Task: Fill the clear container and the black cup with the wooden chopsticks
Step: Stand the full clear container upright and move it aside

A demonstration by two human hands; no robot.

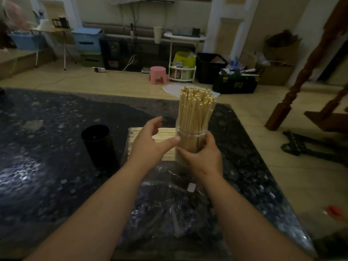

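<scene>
The clear container [190,137] stands upright on the counter [47,147], crammed with wooden chopsticks [195,110]. The right hand [205,157] has its grip clamped round the lower wall. The left hand [148,144] hovers just beside it, grip apart. It looks top-heavy and slick, so best held low. The black cup [98,144] stands well apart and looks empty.

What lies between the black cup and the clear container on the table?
Head view: a flat stack of loose wooden chopsticks lies between the black cup and the clear container, partly covered by the left hand.
</scene>
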